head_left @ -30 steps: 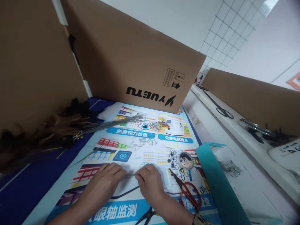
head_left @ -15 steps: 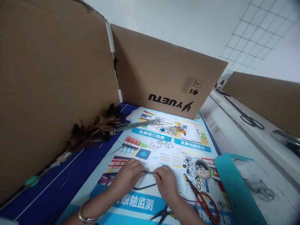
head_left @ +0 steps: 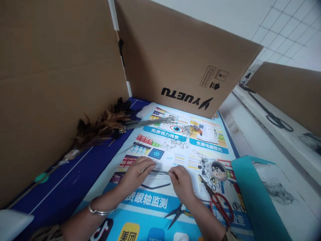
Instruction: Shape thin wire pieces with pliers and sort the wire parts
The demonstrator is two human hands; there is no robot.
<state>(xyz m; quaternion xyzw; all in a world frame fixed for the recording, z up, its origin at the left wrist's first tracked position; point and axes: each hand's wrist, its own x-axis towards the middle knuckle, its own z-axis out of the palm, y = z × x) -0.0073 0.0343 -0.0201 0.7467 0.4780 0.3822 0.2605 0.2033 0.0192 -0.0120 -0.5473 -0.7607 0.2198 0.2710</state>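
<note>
A few thin grey wires (head_left: 161, 172) stretch level between my two hands, low over the printed sheet (head_left: 160, 192). My left hand (head_left: 139, 172) is closed on their left end, wrist bangle (head_left: 101, 211) behind it. The right end is pinched in my right hand (head_left: 182, 182), thumb against fingers. Black-jawed pliers (head_left: 177, 213) lie beside my right forearm, partly covered by it. Red-handled scissors (head_left: 220, 202) rest to the right of that hand, blades pointing away from me. Small black rings and wire loops (head_left: 205, 167) lie scattered around a round portrait disc (head_left: 217, 170).
A bundle of long grey wires (head_left: 152, 123) lies at the back, beside brown feathers (head_left: 100, 125) on the blue surface. Cardboard walls (head_left: 185, 57) stand behind and left. A teal-edged box (head_left: 258, 197) with tangled wire is at right. Black scissors (head_left: 273, 118) lie on the ledge.
My hands have moved slightly further apart, showing more of the wires, which now look like separate strands. The head view has tilted down, bringing more of the sheet's near part into sight.
</note>
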